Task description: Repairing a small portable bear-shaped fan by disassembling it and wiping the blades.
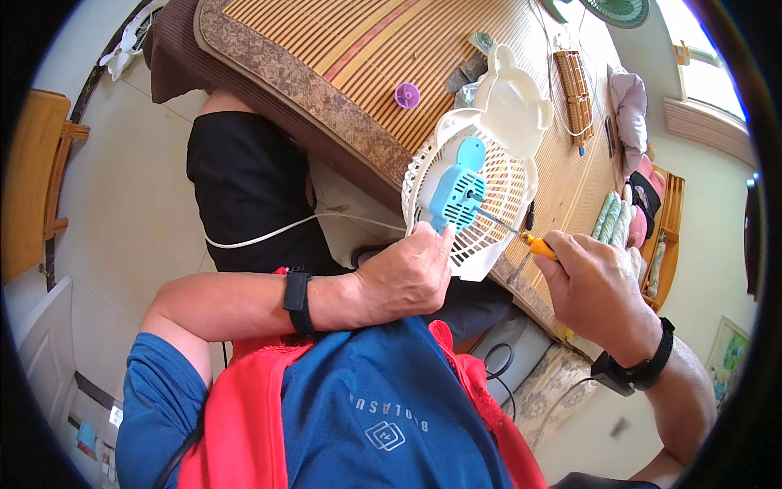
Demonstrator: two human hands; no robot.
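Wooden chair (31, 175), grey pillow (628, 110) (near window (715, 69)), framed picture (726, 359)

The right hand (601, 287) covers part of the screwdriver (541, 247), the left hand (405, 273) hides some of the blue housing (454, 200), and the top edge crops a green fan (622, 10).

The blue housing (452, 194) looks matt plastic, the white cage (481, 262) smooth plastic, the screwdriver shaft (498, 221) metal.
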